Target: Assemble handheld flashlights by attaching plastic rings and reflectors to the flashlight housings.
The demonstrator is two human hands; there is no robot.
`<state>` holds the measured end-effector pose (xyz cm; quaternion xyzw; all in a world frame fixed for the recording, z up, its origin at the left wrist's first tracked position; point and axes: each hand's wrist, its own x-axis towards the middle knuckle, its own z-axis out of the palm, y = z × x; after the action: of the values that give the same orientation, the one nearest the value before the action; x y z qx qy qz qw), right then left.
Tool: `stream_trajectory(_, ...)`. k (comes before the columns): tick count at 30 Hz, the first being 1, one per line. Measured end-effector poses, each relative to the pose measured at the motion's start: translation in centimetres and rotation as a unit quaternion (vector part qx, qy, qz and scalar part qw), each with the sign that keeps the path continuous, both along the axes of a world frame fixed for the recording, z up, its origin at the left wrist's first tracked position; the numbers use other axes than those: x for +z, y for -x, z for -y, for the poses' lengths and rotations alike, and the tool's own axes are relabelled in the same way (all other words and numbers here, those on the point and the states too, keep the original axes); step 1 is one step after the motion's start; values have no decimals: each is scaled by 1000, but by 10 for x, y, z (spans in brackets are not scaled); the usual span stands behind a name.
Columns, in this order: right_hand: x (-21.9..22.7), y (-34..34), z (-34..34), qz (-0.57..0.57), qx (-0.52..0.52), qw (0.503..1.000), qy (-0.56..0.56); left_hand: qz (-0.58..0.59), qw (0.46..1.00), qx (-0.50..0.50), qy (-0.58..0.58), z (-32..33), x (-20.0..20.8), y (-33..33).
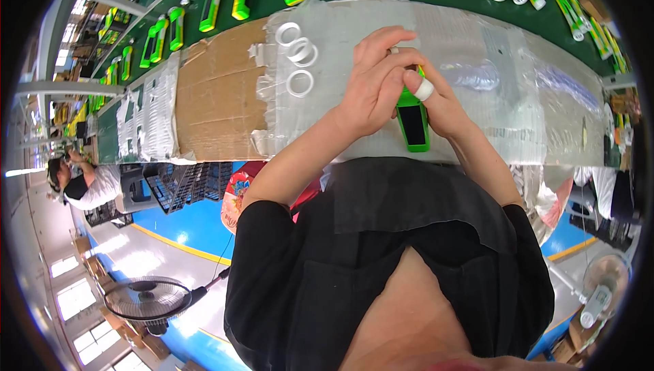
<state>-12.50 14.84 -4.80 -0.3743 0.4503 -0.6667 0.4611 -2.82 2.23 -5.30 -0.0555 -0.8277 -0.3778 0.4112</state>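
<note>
A: Where's the torch (413,128)?

B: In the grip, between the left hand (371,88) and the right hand (439,98), over the near part of the tabletop (221,71). Whether it rests there, I cannot tell

A: Are the hands apart?

B: No, together: both are closed around its far end, fingers overlapping, the right thumb with its white band (424,90) lying across the top

A: Why both hands on that end?

B: My guess is firmness: one steadies while the other presses or turns. The fingers hide what they work on

A: Which way does it point?

B: Its long axis runs nearly straight out from the chest, leaning a touch. The covered end points away; the bare end sticks out on the near side of the grip, dark panel up

A: And the rings (300,83)?

B: Left of the grip, lying flat, two overlapping, probably put there for an easy reach. The other torches (211,7) lie beyond the grip, left and right, which seems to leave the working spot free
</note>
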Motion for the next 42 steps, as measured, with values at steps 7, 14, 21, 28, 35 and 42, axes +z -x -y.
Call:
stream_trajectory(7,-5,23,44,-13,-9,995,98,72,979,192,11,82,9,-4)
stream_trajectory(14,-13,21,50,-67,-48,993,83,517,779,311,167,186,-17,-21)
stream_trajectory(21,-13,23,49,-53,-48,994,86,76,950,-77,-293,83,45,0)
stream_trajectory(28,-14,20,47,-67,-48,991,109,52,998,25,14,39,46,-8)
stream_trajectory(35,-10,30,37,-58,-22,992,111,82,993,31,73,38,48,-7)
stream_trajectory(42,8,64,11,-329,-85,929,149,101,993,5,62,26,49,1)
